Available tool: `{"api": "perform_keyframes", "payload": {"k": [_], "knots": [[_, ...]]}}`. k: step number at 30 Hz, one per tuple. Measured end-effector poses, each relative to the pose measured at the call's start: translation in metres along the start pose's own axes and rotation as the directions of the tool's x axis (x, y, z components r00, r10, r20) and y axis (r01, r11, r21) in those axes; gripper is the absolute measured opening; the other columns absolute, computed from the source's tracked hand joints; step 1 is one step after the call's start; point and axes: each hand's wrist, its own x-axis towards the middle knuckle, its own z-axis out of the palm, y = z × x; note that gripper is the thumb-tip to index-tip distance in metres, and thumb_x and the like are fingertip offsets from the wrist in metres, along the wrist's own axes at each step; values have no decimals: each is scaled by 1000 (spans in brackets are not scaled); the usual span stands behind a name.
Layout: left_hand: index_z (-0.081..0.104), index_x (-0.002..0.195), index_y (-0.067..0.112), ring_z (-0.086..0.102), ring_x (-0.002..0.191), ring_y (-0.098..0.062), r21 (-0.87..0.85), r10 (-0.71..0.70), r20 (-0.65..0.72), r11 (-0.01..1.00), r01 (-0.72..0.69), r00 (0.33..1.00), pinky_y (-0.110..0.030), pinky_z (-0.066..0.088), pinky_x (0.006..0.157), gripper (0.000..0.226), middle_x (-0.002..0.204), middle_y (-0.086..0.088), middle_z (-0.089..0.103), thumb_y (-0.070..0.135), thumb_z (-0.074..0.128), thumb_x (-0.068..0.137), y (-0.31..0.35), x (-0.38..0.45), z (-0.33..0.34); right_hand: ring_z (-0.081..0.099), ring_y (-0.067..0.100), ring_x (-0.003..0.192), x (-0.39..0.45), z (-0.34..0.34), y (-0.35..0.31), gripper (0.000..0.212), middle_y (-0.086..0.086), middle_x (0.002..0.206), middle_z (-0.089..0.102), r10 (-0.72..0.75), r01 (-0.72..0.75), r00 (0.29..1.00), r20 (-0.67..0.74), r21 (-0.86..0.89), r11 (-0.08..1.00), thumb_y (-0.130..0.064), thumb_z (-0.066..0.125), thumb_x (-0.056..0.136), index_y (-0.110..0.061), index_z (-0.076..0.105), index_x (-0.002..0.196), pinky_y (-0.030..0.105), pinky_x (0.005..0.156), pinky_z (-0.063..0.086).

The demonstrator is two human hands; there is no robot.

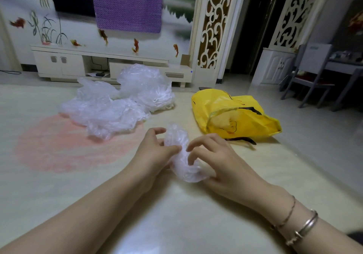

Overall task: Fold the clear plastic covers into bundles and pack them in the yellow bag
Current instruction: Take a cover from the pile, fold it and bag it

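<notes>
A small crumpled bundle of clear plastic cover (179, 153) sits between my two hands just above the floor. My left hand (152, 155) grips its left side with thumb and fingers. My right hand (214, 159) pinches its right side and cups it from below. The yellow bag (231, 114) lies on the floor to the right, beyond my right hand, its mouth open toward me. A big loose pile of clear plastic covers (117, 100) lies on the floor ahead and to the left.
A white TV cabinet (110, 65) runs along the back wall behind the pile. A grey chair (312, 76) and table stand at the far right. A pink round pattern (64, 145) marks the floor at left.
</notes>
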Motion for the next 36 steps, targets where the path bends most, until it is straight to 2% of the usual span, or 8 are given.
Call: {"api": "perform_keyframes", "payload": {"k": [4, 7, 12, 16, 20, 24, 31, 36], "knots": [[39, 134, 22, 58, 100, -14, 355, 247, -51, 910, -214, 968, -34, 53, 85, 65, 118, 4, 52, 1, 67, 79, 2, 1, -6, 48, 14, 95, -2, 0, 5, 27, -12, 93, 58, 16, -19, 998, 56, 53, 998, -9, 58, 71, -23, 58, 93, 36, 81, 43], [53, 111, 24, 55, 90, -9, 495, 431, 17, 780, -382, 902, -18, 46, 76, 42, 98, 9, 62, 2, 66, 77, 12, -2, -14, 52, 16, 93, -2, 1, 5, 20, -12, 91, 61, 32, -41, 996, 88, 96, 995, -15, 58, 73, -24, 63, 90, 35, 82, 42], [52, 113, 16, 60, 63, -3, 546, 75, 293, 805, -231, 953, -19, 47, 62, 25, 75, 6, 71, 8, 53, 90, 12, -6, -12, 56, 7, 95, 2, 0, 6, 19, -15, 92, 65, 192, -232, 969, 156, 303, 924, -33, 55, 81, -23, 70, 89, 22, 85, 42], [52, 114, 14, 58, 62, -11, 530, 53, 196, 834, -151, 979, -23, 45, 64, 21, 74, 5, 67, 26, 43, 99, 12, -5, -12, 50, -2, 68, 13, -4, 7, 21, 1, 72, 62, 298, -359, 933, 200, 481, 800, -22, 63, 92, -7, 70, 79, 11, 62, 35], [49, 123, 19, 62, 87, -11, 580, 19, 157, 808, -108, 987, -18, 40, 70, 52, 98, -1, 68, 59, 44, 91, 13, -4, -8, 39, 5, 56, 31, 10, 17, 31, -1, 60, 48, 470, -467, 873, 132, 508, 723, -22, 65, 90, 1, 62, 70, 25, 55, 30], [39, 132, 18, 58, 69, -10, 630, 61, 148, 763, -142, 987, -18, 41, 59, 57, 81, 5, 64, 38, 66, 86, 4, 0, -6, 44, 7, 51, 38, 25, 21, 30, -3, 55, 53, 580, -566, 808, 99, 403, 719, -30, 70, 84, -9, 59, 66, 28, 53, 34], [41, 131, 18, 62, 73, -18, 642, 99, 64, 758, -117, 993, -29, 45, 70, 54, 86, 1, 69, 24, 66, 84, -2, 8, -2, 45, 5, 65, 33, 9, 13, 18, -11, 72, 51, 534, -457, 843, -60, 443, 771, -19, 65, 84, -19, 47, 78, 20, 60, 35], [41, 134, 14, 63, 87, -17, 597, 86, 44, 796, -95, 995, -18, 41, 59, 59, 101, -6, 68, 20, 69, 82, 0, 9, -5, 39, 2, 117, 16, -5, -5, 40, -20, 113, 45, 293, -335, 941, 171, 331, 882, -16, 58, 75, -32, 45, 110, 16, 95, 35]]}}
